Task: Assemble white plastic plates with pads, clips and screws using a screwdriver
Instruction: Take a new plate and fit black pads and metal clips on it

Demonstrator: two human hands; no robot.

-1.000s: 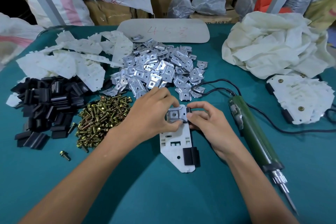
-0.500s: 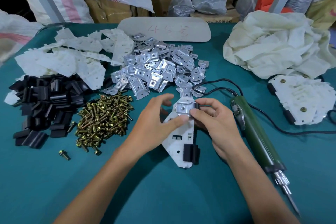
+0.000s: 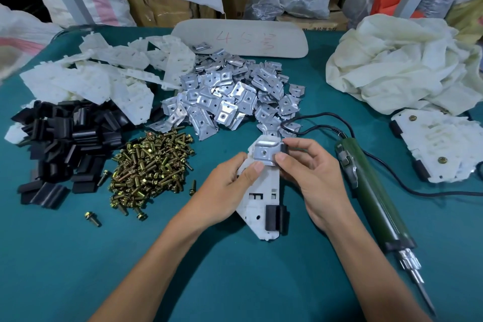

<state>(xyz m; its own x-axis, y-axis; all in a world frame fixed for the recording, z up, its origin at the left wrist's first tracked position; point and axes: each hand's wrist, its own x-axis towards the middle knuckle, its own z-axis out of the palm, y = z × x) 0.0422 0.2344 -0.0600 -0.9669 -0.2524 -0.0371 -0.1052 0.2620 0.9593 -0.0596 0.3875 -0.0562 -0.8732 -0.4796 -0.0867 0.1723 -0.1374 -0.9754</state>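
The white plastic plate [image 3: 261,198] stands at the middle of the teal table [image 3: 235,282], long axis running from 12 to 6 o'clock, and both hands hold its far end. The left hand [image 3: 227,191] grips the plate from 9 o'clock: its thumb lies on the front face by the left edge, and its other fingers are hidden behind the plate. The right hand [image 3: 313,178] comes in from 3 o'clock and pinches the metal clip [image 3: 265,153], which sits on the plate's 12 o'clock end. Its thumb rests on the clip's lower right corner, and its forefinger curls over the upper black pad [image 3: 284,148] just beside the clip. A lower black pad [image 3: 275,218] is clamped on the plate's right edge at about 5 o'clock, below both grips. Whether the plate's near tip touches the table cannot be told.

Around the plate:
- The pile of brass screws [image 3: 151,167] lies at 9 o'clock, with a stray screw [image 3: 92,218] at 8.
- The heap of black pads [image 3: 65,144] is farther out at 9.
- The loose white plates [image 3: 104,78] are at 10.
- The heap of metal clips [image 3: 230,102] is at 12.
- The green electric screwdriver [image 3: 371,196] lies at 3 o'clock just beside the right hand, untouched, with its bit pointing toward 5.
- The stack of finished plates [image 3: 439,149] is at 2 o'clock.
- A crumpled cream cloth [image 3: 402,60] lies beyond that stack.
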